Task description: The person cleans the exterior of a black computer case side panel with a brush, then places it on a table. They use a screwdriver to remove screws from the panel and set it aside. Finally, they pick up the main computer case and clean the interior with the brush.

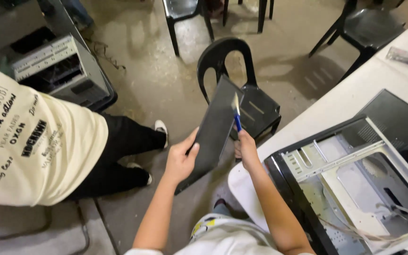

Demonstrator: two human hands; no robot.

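Down near the middle of the view, the left hand (181,159) is clamped on the lower edge of a dark flat side panel (215,130), thumb on its face and fingers wrapped behind, so the panel stands tilted over the concrete floor (157,80). Just to its right, the right hand (245,148) is closed around a small brush with a blue handle (237,115), whose pale bristles touch the panel's upper right edge. At the right, an open computer case (355,174) lies on a white table (345,99), loose wires spilling from its near corner. A black plastic chair (242,89) stands behind the panel. On the left crouches another person in a cream printed shirt (29,141), with a second computer case (57,71) on the floor beyond.
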